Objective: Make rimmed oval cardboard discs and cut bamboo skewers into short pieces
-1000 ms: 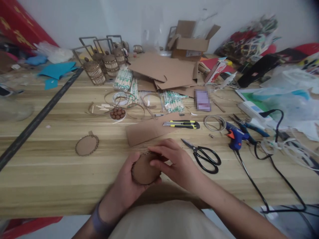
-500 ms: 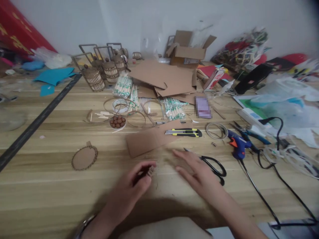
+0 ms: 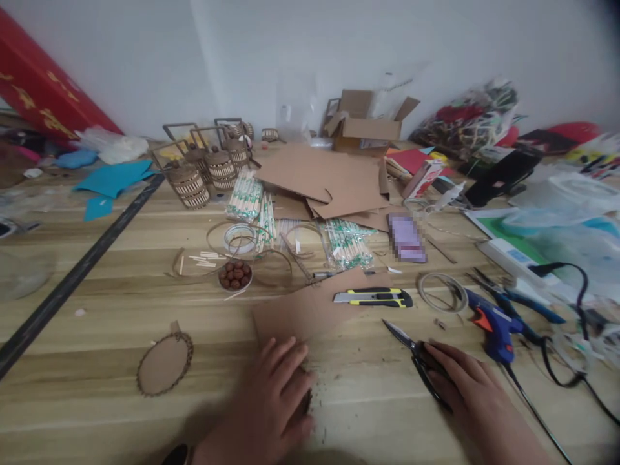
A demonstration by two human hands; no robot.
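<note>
My left hand (image 3: 271,400), slightly blurred, is low over the table with its fingers spread, beside the near edge of a cardboard strip (image 3: 295,310). Something dark shows under its fingers, too hidden to name. Dark crumbs are scattered on the wood to its right. My right hand (image 3: 465,387) is closed over the black handles of the scissors (image 3: 411,349), whose blades point away and to the left. A yellow-and-black utility knife (image 3: 372,297) lies partly on the cardboard strip. At the left is a cardboard oval (image 3: 165,365) with a dark braided rim and a small tab.
A blue glue gun (image 3: 498,329), pliers (image 3: 508,303) and a tape roll (image 3: 443,292) lie at the right, with a cable trailing forward. Farther back are a bowl of brown balls (image 3: 235,276), wrapped sticks (image 3: 349,245), cardboard sheets (image 3: 320,174) and small lidded baskets (image 3: 188,184).
My right hand has moved right and down onto the scissors' handles. The left hand has turned palm down, its fingers spreading; the small brown piece it held is now hidden. The view has tilted up.
</note>
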